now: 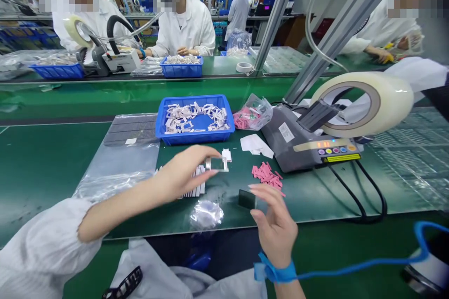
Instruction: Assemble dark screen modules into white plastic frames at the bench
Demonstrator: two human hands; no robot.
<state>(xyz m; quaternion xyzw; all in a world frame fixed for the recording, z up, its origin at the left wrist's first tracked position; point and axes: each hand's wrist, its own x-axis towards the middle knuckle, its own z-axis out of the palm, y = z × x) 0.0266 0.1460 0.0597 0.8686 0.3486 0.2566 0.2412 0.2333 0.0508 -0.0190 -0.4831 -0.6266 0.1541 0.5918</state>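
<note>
My left hand point(184, 173) reaches across the green mat and pinches a small white plastic frame point(218, 163) between thumb and fingers. Under it lies a row of white parts point(196, 187). My right hand point(275, 224), with a blue wrist strap point(275, 272), holds a small dark rectangular piece point(247, 199) at its fingertips. A heap of pink strips point(267, 174) lies just beyond the right hand. A crumpled bit of clear film point(206, 215) lies near the table's front edge.
A blue tray point(195, 136) of white parts stands behind, with a bag of pink pieces point(250, 114) beside it. A grey tape dispenser point(305, 142) with a big tape roll point(365, 103) stands at right. Clear bags point(119, 159) lie at left. Other workers sit across the belt.
</note>
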